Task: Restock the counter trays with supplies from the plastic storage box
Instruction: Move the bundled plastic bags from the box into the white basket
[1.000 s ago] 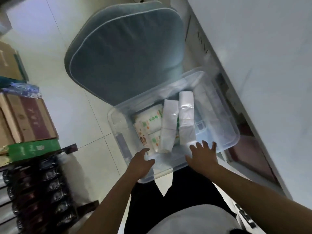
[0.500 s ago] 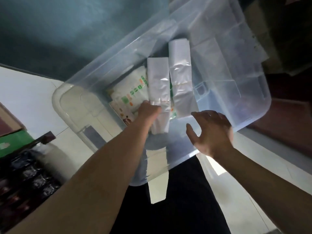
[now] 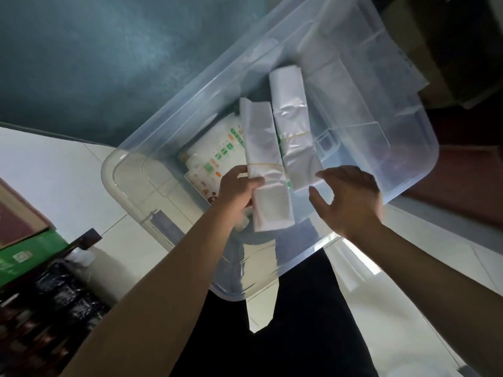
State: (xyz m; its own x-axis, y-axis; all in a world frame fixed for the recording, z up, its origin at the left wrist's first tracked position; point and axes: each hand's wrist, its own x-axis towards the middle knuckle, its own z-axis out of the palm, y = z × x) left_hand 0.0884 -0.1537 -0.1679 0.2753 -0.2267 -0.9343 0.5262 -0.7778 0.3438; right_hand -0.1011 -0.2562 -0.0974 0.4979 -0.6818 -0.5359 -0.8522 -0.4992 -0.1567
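Left hand (image 3: 239,190) wrapped around near end of white bag bundle (image 3: 262,159) inside plastic storage box (image 3: 130,183). Right hand (image 3: 351,198) spread, empty, hovering just beside second bundle (image 3: 294,123), which lies against first. Printed packets (image 3: 215,159) underneath, beyond left hand. Bundles likely light, soft, slippery film, each banded by rubber band; best gripped around middle at band, else ends droop or layers slide.

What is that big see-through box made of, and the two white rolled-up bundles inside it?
The box looks like clear, glossy plastic: you can see the floor and its contents through the walls. The left bundle, gripped by the left hand, and the right bundle seem to be thin, shiny plastic bags, crinkled and slightly see-through, each tied with what looks like a rubber band.
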